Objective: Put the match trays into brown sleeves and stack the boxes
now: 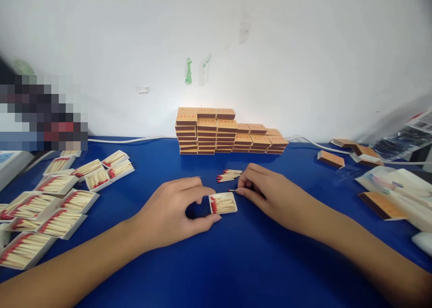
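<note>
A white matchbox tray (223,203) filled with red-tipped matches lies on the blue table in front of me. My left hand (182,207) grips this tray at its left end, thumb at the near side and index finger at the far side. Just right of the tray, my right hand (261,189) pinches a single match (231,190) by its plain end, its red head pointing left. Beyond the tray lies a small loose pile of matches (228,176), close to my right fingertips. My right hand's other fingers are curled in.
Stacked closed matchboxes (206,135) stand against the wall. Several match-filled trays (62,222) spread over the left side. At the right lie loose matchbox covers (383,205), a plastic bag (398,186) and another cover (331,159). A white cable (313,147) runs along the wall.
</note>
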Demonstrator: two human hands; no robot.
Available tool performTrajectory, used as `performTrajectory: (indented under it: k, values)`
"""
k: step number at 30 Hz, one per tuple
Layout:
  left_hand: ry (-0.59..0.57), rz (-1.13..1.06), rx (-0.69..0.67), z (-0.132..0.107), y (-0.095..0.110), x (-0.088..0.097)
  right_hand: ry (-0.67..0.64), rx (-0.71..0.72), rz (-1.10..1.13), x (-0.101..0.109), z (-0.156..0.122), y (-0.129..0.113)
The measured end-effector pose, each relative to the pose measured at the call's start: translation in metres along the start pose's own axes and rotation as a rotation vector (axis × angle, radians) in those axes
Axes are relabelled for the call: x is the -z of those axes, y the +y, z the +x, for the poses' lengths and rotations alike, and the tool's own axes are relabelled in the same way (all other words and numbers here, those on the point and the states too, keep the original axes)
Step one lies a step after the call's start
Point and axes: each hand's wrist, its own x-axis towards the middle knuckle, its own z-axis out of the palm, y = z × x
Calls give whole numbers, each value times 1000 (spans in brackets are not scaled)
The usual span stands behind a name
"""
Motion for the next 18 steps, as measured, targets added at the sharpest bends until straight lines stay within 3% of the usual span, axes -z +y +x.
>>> performTrajectory:
  k: [6,10,18]
  values:
    - [-9,5,3,-1,0,1,104,40,45,1,-3,-17]
    - [-8,1,9,0,0,1,100,108,103,-3,-8,-31]
    - [-2,-2,12,0,0,1,90,102,158,-11,-3,-20]
